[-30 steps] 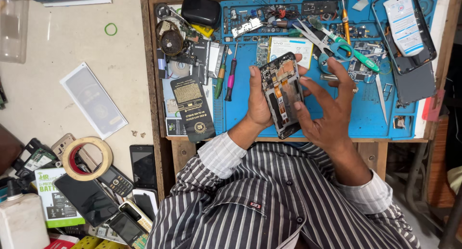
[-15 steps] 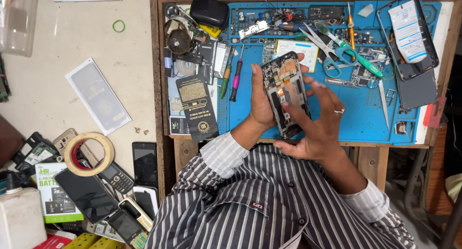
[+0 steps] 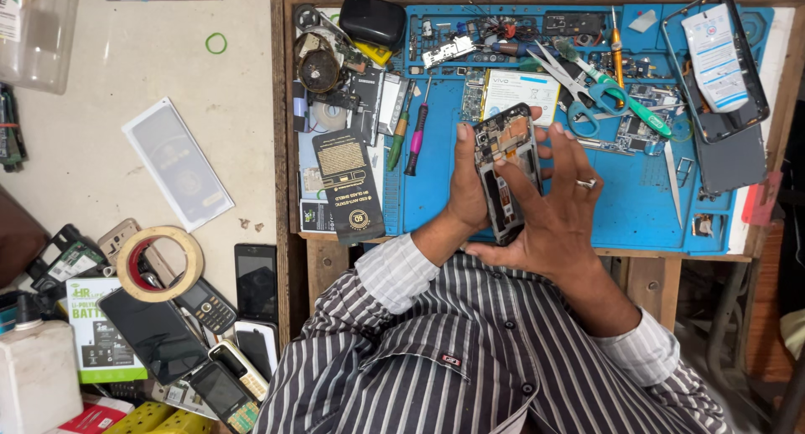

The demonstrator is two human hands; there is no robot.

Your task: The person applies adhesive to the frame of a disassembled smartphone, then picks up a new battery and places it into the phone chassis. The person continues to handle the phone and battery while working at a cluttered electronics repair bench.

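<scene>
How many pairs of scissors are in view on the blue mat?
1: the scissors with blue handles lie on the blue mat, above the right hand; clutter may hide others.

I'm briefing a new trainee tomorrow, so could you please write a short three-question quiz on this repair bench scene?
1. True or false: the opened phone is held in both hands above the blue work mat.
2. Which hand wears a ring? A) left hand B) right hand
3. What lies on the mat just right of the phone, with blue handles?

Key:
1. True; the left hand grips its side and the right hand's fingers lie across it.
2. B.
3. The scissors.
</scene>
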